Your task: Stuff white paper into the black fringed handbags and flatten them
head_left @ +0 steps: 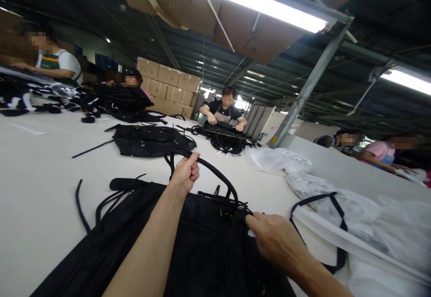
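Note:
A large black bag (202,243) lies across the near part of the white table, right below me. My left hand (186,172) is closed round the bag's looped black handle (217,171), which it holds up above the top edge. At the bag's upper right corner, my right hand (274,234) pinches the black fabric between thumb and fingers. Small brass-coloured fittings show beside the handle's base. Loose black straps (111,200) stick out at the bag's upper left.
Another black bag (151,140) lies beyond on the white table (43,171). Clear plastic bags (357,216) and a black strap loop (341,225) are at the right. Across the table, a person (225,108) handles black bags. Several other people sit farther off, near stacked cartons (168,86).

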Motion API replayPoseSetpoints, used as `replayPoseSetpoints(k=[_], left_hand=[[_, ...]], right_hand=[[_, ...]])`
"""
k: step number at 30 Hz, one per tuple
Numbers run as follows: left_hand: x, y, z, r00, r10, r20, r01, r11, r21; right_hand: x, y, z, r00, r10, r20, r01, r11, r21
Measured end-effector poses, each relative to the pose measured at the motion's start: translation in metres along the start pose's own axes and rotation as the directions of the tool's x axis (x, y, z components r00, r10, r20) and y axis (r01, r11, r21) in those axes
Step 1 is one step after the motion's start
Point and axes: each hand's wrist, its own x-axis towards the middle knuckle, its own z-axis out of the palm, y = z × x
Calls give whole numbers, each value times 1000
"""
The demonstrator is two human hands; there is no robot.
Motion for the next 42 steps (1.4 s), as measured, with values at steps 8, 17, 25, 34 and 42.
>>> replayPoseSetpoints(k=[8, 17, 25, 34, 42], left_hand=[[-1, 1, 0, 1000, 8, 0, -8, 1000, 2], [-2, -1, 3, 1000, 4, 14, -4, 1000, 20], [-3, -3, 3, 1000, -6, 23, 5, 1000, 23], [-2, -4, 1, 1000, -11, 15, 11, 1000, 19], [-4, -4, 4, 1000, -13, 8, 13, 999, 43]], right_hand=[[-2, -22, 9, 922, -375, -98, 388, 886, 256], [8, -26, -7, 927, -371, 46, 350, 906, 238], [-2, -12, 2, 996, -54, 77, 34, 969, 243], [-9, -36, -16, 934, -230, 274, -96, 578, 811], [17, -65, -16, 913, -31, 407, -405, 60, 913]])
